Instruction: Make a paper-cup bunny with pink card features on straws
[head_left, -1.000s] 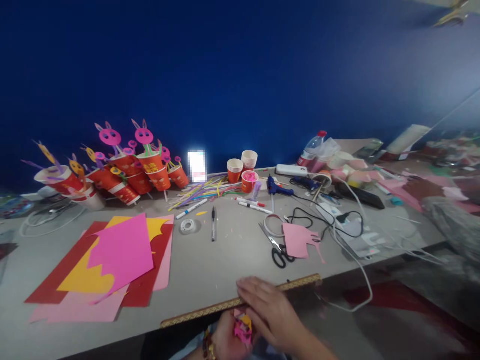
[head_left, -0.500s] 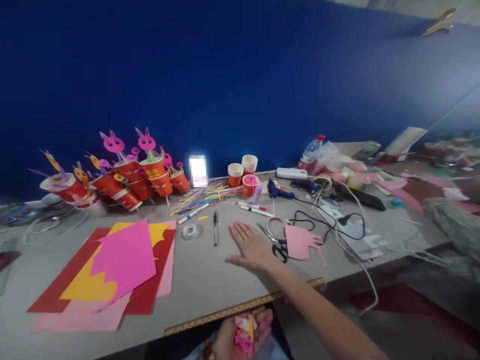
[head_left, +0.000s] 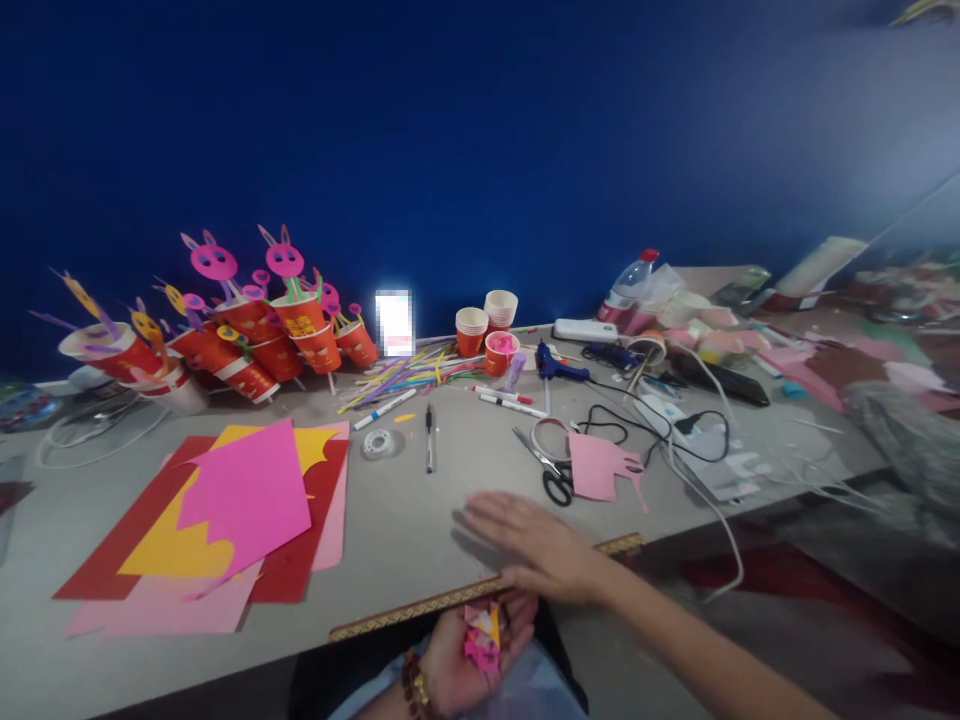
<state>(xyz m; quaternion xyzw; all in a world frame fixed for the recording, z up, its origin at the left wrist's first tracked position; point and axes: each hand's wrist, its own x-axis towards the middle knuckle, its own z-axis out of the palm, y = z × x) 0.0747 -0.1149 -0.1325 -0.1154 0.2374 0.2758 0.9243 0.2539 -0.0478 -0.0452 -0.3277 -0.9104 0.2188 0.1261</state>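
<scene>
Below the table's front edge, my left hand (head_left: 450,655) is palm up and cupped, with pink, yellow and white paper scraps (head_left: 482,637) resting in it. My right hand (head_left: 529,540) is flat with the fingers stretched out and holds nothing. It is at the table edge, its thumb close above the left hand's fingers. Beyond it lie a black pen (head_left: 430,440), scissors (head_left: 551,468) with black handles and a cut piece of pink paper (head_left: 600,467). A roll of clear tape (head_left: 377,443) is left of the pen.
Sheets of coloured paper (head_left: 247,500) overlap on the left. Red paper cups (head_left: 281,345) with paper figures stand behind them. Pipe cleaners (head_left: 409,375), markers and a blue glue gun (head_left: 559,365) lie at the back. Cables (head_left: 720,500) run on the right, near another person's sleeve (head_left: 900,440).
My right hand has moved off the tabletop toward me, down to the table edge by my left hand. The left hand still holds the scraps, and the view has tilted slightly.
</scene>
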